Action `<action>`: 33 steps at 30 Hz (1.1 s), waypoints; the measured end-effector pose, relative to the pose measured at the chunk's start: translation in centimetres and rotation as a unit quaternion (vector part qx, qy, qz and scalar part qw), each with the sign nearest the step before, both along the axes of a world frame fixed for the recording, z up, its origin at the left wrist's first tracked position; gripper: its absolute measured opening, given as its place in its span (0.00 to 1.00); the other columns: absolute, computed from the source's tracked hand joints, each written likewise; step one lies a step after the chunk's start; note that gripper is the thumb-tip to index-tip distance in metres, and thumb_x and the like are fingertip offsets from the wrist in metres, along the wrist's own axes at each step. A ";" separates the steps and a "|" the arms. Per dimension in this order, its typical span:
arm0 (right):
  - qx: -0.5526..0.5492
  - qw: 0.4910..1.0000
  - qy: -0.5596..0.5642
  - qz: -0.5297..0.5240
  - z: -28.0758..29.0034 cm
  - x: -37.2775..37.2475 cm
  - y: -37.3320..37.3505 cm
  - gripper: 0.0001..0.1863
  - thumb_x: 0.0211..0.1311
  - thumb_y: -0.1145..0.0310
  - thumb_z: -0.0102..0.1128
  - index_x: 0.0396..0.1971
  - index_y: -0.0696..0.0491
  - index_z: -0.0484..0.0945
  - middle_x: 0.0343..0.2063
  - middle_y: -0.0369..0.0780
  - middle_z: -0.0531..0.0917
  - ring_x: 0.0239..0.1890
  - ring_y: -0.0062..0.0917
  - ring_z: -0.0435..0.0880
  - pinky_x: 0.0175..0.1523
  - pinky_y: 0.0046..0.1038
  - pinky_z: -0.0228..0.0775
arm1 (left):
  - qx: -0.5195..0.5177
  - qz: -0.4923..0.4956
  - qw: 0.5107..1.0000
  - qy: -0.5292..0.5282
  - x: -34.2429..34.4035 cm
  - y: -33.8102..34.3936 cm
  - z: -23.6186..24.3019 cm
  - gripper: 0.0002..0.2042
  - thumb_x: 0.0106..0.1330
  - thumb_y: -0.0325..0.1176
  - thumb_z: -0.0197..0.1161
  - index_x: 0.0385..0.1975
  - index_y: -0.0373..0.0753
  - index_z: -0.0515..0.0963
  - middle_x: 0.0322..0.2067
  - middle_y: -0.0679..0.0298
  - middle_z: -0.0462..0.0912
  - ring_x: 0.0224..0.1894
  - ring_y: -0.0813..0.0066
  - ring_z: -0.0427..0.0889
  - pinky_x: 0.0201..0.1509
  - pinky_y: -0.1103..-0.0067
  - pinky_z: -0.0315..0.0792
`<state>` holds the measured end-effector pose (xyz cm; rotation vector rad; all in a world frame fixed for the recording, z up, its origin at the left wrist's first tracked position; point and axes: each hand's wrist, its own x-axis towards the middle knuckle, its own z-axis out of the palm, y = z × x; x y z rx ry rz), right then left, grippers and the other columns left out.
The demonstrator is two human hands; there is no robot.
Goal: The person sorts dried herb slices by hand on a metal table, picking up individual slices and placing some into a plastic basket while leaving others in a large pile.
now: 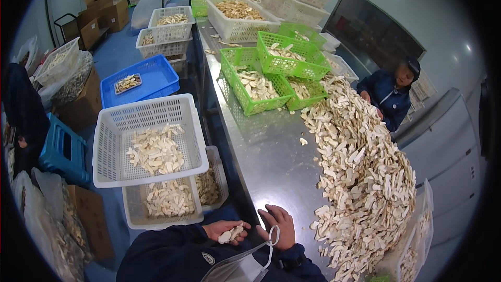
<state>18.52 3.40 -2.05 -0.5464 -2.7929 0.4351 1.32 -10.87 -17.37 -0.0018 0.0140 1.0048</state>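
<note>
Pale dried mushroom slices [230, 234] lie in my left hand [218, 228], its fingers curled round them, just off the near table edge. My right hand [281, 228] is beside it over the edge of the metal table [271, 164], fingers apart and bent, with nothing seen in it. A large heap of the same slices [360, 177] covers the right side of the table. To my left, a white perforated basket [112, 146] holds a smaller pile of slices, above another white basket [136, 209] with more. A white face mask [237, 269] partly covers the view near my hands.
Green baskets [241, 91] with slices stand farther up the table, before a white crate [222, 28]. A blue tray [117, 96] and stacked white baskets [162, 49] are left of the table. A co-worker [389, 96] is beyond the heap; another person [26, 115] is at far left.
</note>
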 end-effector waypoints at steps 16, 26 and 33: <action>-0.003 1.000 0.019 0.001 0.1 0.1 0.0 0.28 0.53 0.58 0.68 0.57 0.42 0.78 0.58 0.37 0.75 0.61 0.34 0.71 0.56 0.38 0.68 | -0.007 -0.003 1.000 -0.005 0.0 0.1 0.0 0.19 0.80 0.44 0.43 0.61 0.38 0.67 0.43 0.59 0.79 0.42 0.67 0.77 0.45 0.76 0.75; -0.006 1.000 0.005 0.004 -0.2 0.3 0.2 0.29 0.53 0.56 0.67 0.59 0.41 0.77 0.59 0.36 0.74 0.62 0.34 0.71 0.57 0.40 0.68 | -0.001 -0.006 1.000 -0.016 -0.1 0.1 0.2 0.20 0.80 0.44 0.42 0.63 0.40 0.66 0.44 0.59 0.78 0.44 0.67 0.77 0.45 0.74 0.76; 0.001 1.000 0.010 0.005 -0.2 0.3 0.0 0.29 0.53 0.57 0.67 0.58 0.42 0.77 0.59 0.36 0.74 0.62 0.34 0.72 0.56 0.40 0.68 | -0.017 -0.011 1.000 0.008 0.2 0.0 0.5 0.19 0.79 0.46 0.45 0.61 0.42 0.67 0.42 0.62 0.77 0.42 0.70 0.78 0.44 0.74 0.79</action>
